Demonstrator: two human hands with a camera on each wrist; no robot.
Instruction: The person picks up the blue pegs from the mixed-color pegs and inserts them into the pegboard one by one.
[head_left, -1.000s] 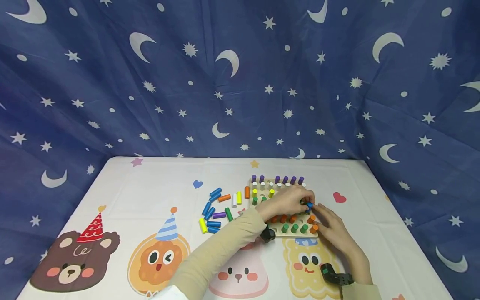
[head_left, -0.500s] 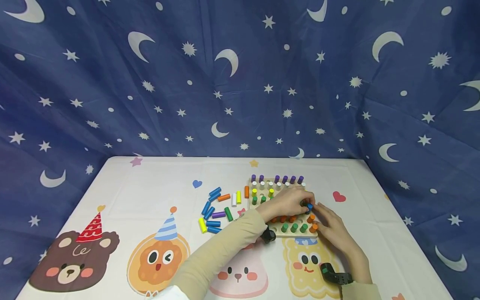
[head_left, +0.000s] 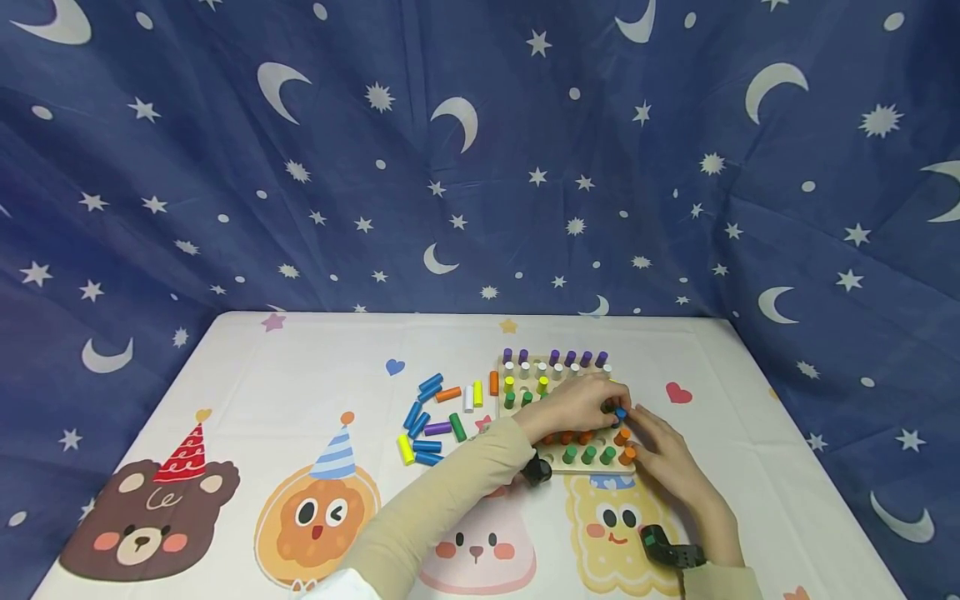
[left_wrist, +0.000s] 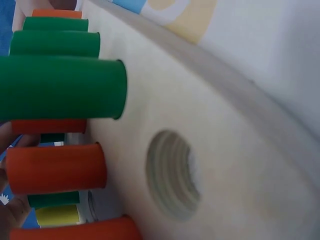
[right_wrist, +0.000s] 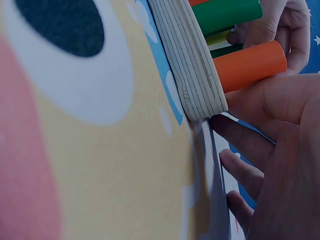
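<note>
A wooden peg board [head_left: 600, 468] holds rows of coloured pegs standing upright. At its right side my left hand [head_left: 573, 407] pinches a blue peg [head_left: 620, 413] between thumb and fingers, low over the board. My right hand [head_left: 670, 458] lies along the board's right edge with fingers extended. In the right wrist view its thumb [right_wrist: 265, 102] is right at the board's corner, beside an orange peg [right_wrist: 251, 66]. Green pegs [left_wrist: 62, 87] and a bare hole [left_wrist: 172, 175] show close up in the left wrist view. My left forearm and hand hide part of the board.
Left of the board lie loose pegs, including several blue ones [head_left: 418, 426], a purple one [head_left: 438, 429], a green one [head_left: 457, 427] and a yellow one [head_left: 406, 451]. A white printed tablecloth [head_left: 315, 358] covers the table, with a starry blue curtain [head_left: 480, 208] behind.
</note>
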